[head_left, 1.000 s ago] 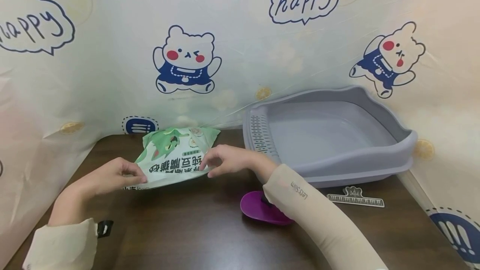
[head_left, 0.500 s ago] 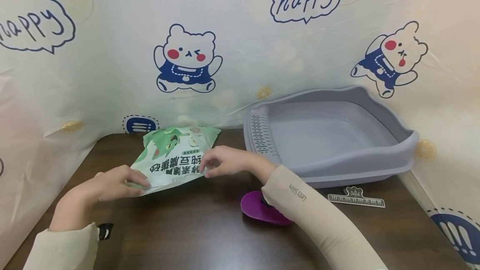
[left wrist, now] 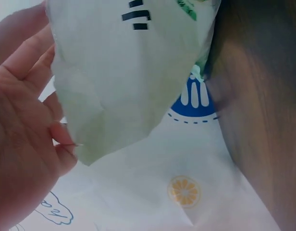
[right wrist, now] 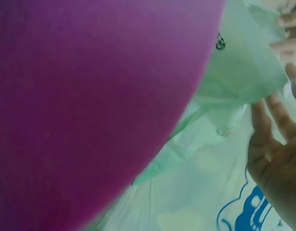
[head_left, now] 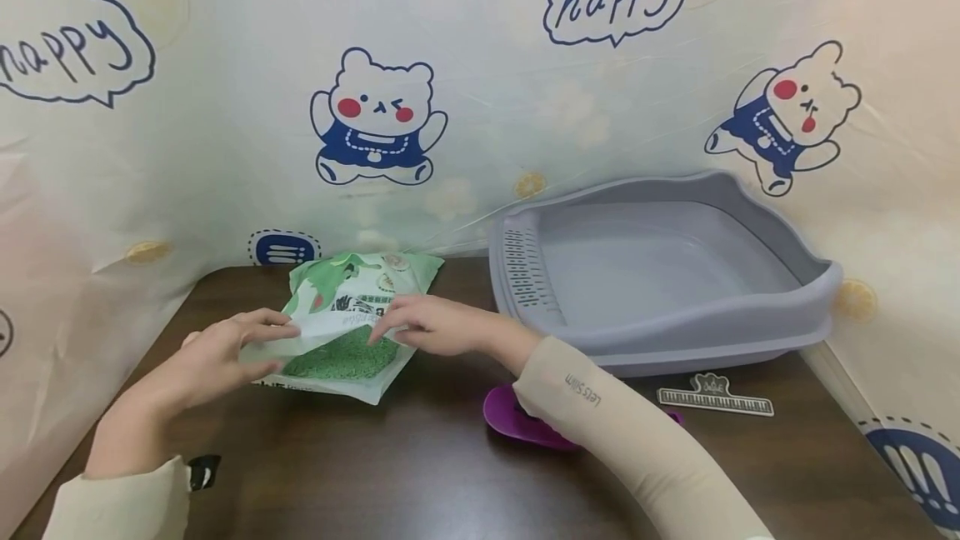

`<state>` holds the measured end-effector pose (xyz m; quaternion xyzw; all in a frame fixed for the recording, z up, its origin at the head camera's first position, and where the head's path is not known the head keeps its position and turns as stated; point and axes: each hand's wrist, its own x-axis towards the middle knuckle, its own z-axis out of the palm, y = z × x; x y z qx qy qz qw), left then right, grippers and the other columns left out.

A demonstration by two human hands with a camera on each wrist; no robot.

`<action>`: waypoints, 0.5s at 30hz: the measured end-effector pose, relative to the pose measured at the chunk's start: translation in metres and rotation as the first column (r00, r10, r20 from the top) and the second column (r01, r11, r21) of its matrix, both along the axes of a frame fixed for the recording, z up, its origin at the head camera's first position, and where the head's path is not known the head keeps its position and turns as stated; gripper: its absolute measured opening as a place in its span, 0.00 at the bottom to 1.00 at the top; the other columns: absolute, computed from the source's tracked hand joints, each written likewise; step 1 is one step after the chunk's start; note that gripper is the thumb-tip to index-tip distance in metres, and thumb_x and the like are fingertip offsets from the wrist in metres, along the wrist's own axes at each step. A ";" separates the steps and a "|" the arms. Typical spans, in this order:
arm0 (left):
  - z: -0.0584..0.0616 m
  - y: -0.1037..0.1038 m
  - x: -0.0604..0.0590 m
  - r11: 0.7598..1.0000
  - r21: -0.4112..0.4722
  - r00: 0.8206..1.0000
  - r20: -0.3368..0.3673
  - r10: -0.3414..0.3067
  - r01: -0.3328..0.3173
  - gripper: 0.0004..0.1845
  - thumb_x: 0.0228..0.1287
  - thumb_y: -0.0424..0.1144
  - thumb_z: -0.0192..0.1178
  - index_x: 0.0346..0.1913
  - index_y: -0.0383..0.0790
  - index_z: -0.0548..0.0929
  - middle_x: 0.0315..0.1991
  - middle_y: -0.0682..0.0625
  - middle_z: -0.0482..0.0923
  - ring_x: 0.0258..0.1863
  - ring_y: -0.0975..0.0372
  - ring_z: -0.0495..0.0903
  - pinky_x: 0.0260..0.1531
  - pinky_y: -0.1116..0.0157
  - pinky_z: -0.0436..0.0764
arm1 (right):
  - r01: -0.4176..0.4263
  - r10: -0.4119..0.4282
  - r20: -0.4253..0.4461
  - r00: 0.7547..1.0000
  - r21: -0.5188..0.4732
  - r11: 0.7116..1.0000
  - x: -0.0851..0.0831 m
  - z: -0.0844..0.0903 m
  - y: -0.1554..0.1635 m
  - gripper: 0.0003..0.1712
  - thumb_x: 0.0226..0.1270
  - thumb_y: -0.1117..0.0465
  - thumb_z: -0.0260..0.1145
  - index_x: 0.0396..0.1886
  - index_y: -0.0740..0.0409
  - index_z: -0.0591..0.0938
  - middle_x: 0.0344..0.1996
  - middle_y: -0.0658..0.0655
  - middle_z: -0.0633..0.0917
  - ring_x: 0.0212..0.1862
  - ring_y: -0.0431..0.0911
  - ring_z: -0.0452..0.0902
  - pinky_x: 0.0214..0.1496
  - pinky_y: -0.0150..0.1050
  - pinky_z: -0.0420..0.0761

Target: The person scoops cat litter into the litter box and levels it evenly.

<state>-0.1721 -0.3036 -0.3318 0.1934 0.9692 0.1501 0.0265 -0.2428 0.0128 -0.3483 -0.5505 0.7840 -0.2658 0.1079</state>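
Note:
A green and white bag of cat litter [head_left: 315,294] lies at the back left of the table. Its mouth faces me with the upper layer raised, and green litter granules [head_left: 341,354] show inside. At the mouth's left corner my left hand [head_left: 213,361] holds the bag's edge, fingers and thumb spread apart. The left wrist view has the white layer [left wrist: 114,96] hanging beside those fingers. My right hand [head_left: 442,325] grips the raised layer on its right side, index finger over the granules. In the right wrist view a purple scoop [right wrist: 90,106] blocks much of the bag.
Right of the bag stands a grey litter box [head_left: 675,323] with a slotted step. The purple scoop [head_left: 517,419] lies partly under my right forearm. A piano-key clip [head_left: 712,397] lies in front of the box. A printed cloth [head_left: 487,90] hangs behind the table.
The bag's upper layer has lifted and its mouth has come apart, exposing green granules. My left hand's fingers have spread from its thumb; my right hand has shifted slightly left.

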 end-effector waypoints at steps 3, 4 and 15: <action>-0.003 0.001 0.001 0.999 0.022 0.997 -0.074 -0.025 0.027 0.23 0.57 0.37 0.70 0.58 0.45 0.85 0.59 0.47 0.78 0.48 0.56 0.80 0.37 0.56 0.70 | 0.027 -0.023 -0.070 0.997 0.057 0.998 0.003 0.001 -0.005 0.18 0.75 0.66 0.54 0.58 0.53 0.82 0.54 0.55 0.81 0.54 0.43 0.72 0.58 0.31 0.70; -0.004 0.000 0.002 0.998 0.039 0.994 -0.102 -0.039 0.044 0.22 0.57 0.35 0.70 0.56 0.44 0.86 0.57 0.47 0.79 0.45 0.60 0.79 0.35 0.59 0.71 | 0.035 -0.029 -0.086 0.996 0.073 0.997 0.004 0.001 -0.007 0.17 0.75 0.67 0.55 0.57 0.53 0.83 0.53 0.54 0.81 0.54 0.43 0.72 0.58 0.30 0.71; -0.014 -0.009 -0.004 0.976 0.145 0.980 -0.138 -0.141 0.160 0.17 0.55 0.26 0.68 0.45 0.49 0.90 0.41 0.54 0.86 0.31 0.79 0.70 0.27 0.72 0.71 | 0.028 -0.020 -0.113 0.993 0.068 0.997 -0.001 0.001 -0.008 0.19 0.66 0.76 0.55 0.46 0.55 0.87 0.47 0.50 0.87 0.50 0.39 0.79 0.53 0.24 0.73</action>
